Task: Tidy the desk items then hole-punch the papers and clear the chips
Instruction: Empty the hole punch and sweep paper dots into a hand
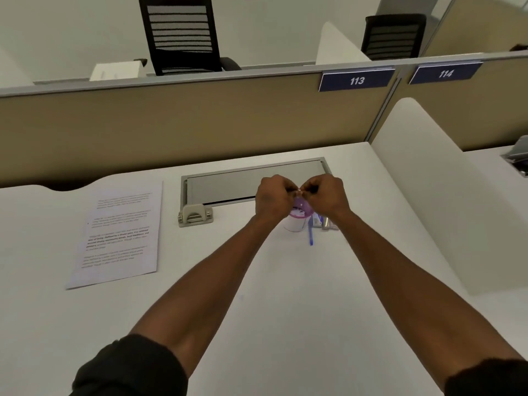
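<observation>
Both hands meet above a purple-rimmed white cup on the worktop. The left hand and right hand are curled nearly closed, pinching something tiny between them, perhaps a clip. The hole punch sits left of the cup, with the printed paper farther left and a blue pen just right of the cup.

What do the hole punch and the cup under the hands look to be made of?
Hole punch: apparently matte beige plastic or painted metal; its even, dull surface leaves that open. Cup: white body, likely paper or plastic, with a glossy translucent purple lid, probably plastic.
</observation>
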